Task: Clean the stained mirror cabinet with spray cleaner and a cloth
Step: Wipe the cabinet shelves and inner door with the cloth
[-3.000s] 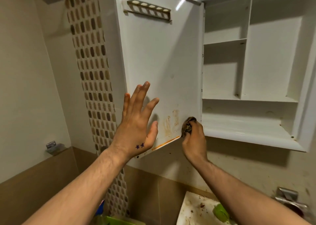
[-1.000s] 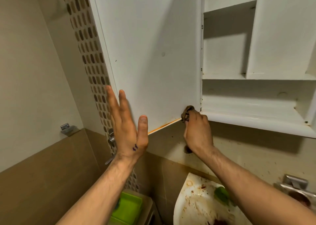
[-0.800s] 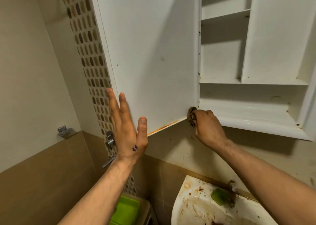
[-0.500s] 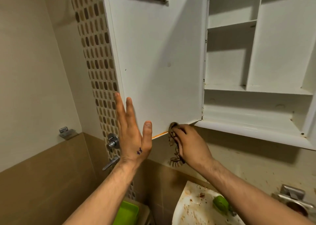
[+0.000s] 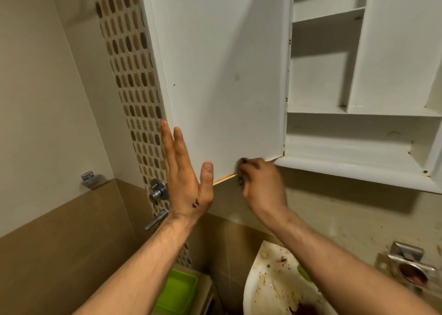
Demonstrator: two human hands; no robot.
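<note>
Head view: left hand [image 5: 184, 180], right hand [image 5: 264, 186], one cloth [image 5: 242, 161], one cabinet door [image 5: 222, 75].

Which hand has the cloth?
The right hand: its fingers are curled round the dark cloth at the bottom edge of the door. The left hand is flat, fingers straight, holding nothing.

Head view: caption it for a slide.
Left hand braces open cabinet door; right hand holds cloth at its bottom edge.

A white wall cabinet [image 5: 358, 169] hangs open, its shelves grimy at the corners. Below, a brown-smeared white sink [image 5: 267, 290] holds a green object [image 5: 302, 272].
</note>
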